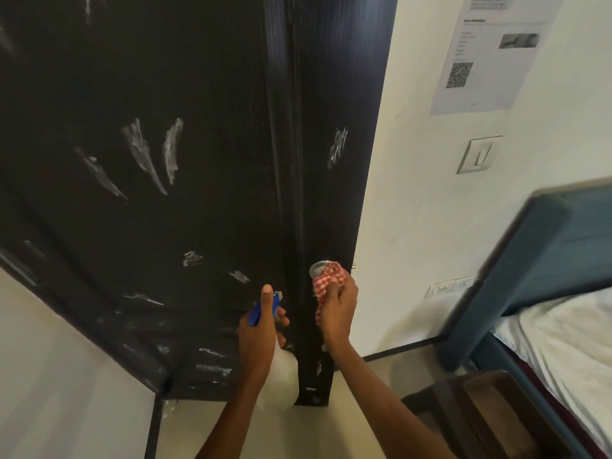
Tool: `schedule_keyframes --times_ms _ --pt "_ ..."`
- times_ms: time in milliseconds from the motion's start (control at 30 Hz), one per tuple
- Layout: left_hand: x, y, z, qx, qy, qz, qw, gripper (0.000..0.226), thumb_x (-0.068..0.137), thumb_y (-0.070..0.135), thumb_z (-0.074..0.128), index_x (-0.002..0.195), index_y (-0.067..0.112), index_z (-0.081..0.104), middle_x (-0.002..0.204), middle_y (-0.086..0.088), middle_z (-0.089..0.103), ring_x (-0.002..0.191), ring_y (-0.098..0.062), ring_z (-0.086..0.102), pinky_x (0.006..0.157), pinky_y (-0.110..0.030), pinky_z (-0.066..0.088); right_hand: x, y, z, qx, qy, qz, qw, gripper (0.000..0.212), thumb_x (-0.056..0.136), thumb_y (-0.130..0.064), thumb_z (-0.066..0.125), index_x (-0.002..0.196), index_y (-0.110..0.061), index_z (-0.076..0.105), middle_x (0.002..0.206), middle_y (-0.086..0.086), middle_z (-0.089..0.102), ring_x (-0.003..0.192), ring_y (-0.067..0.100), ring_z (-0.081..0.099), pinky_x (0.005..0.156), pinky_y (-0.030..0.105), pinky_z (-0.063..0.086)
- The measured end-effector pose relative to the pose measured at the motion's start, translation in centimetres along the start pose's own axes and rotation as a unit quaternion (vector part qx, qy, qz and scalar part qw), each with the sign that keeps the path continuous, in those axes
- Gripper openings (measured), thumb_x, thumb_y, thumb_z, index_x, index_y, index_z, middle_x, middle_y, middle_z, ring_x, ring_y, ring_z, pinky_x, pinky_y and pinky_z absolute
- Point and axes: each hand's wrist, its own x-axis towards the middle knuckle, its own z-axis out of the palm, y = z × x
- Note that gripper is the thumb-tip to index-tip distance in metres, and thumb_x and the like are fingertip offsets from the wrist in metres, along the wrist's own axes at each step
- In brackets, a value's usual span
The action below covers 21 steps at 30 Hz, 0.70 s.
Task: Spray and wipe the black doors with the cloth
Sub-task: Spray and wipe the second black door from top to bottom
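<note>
A tall black door (185, 160) fills the left and middle of the view, marked with several white scuffs. My left hand (261, 329) grips a spray bottle (278, 376) with a blue trigger head, its nozzle pointing at the door low down. My right hand (337, 306) holds a red and white checked cloth (326, 281) bunched against the round metal door knob (318, 268) on the narrower black panel (334, 127) at the right.
A white wall (430, 210) right of the door carries a paper notice (486, 51) and a light switch (478, 155). A bed with a blue headboard (543, 246) and white sheet stands at the right. A dark wooden piece of furniture (480, 412) sits by my right forearm.
</note>
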Motion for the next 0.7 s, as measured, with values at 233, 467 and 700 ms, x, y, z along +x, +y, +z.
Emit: schedule_keyframes --times_ms 233,467,700 --pt "-0.8 -0.3 0.9 0.037 0.034 0.072 0.996 0.061 0.082 0.068 0.046 0.092 0.013 0.069 0.071 -0.004 0.069 0.052 -0.015 0.060 0.048 -0.025 0.048 2.5 -0.9 -0.8 -0.539 -0.107 -0.431 0.716 0.038 0.077 -0.034 0.080 0.113 -0.024 0.076 0.129 0.002 0.064 0.130 0.033 0.051 0.117 0.054 0.031" --pt "-1.0 -0.3 1.6 0.040 0.035 0.087 0.995 0.062 0.084 0.064 0.046 0.091 0.006 0.067 0.073 -0.008 0.068 0.046 -0.012 0.058 0.044 -0.022 0.048 2.7 0.9 -2.7 -0.296 -0.061 -0.358 0.883 0.043 0.094 -0.046 0.058 0.129 -0.023 0.066 0.135 0.000 0.060 0.128 0.018 0.051 0.110 0.032 0.040" --pt "-0.7 -0.5 0.7 0.017 0.033 0.077 0.996 0.048 0.092 0.053 0.053 0.085 0.007 0.067 0.066 -0.005 0.067 0.044 -0.011 0.058 0.044 -0.023 0.047 2.7 0.2 -4.4 -0.025 -0.101 0.004 0.995 0.032 0.105 -0.036 0.052 0.134 -0.021 0.058 0.129 0.000 0.065 0.110 0.015 0.064 0.104 0.044 0.053"
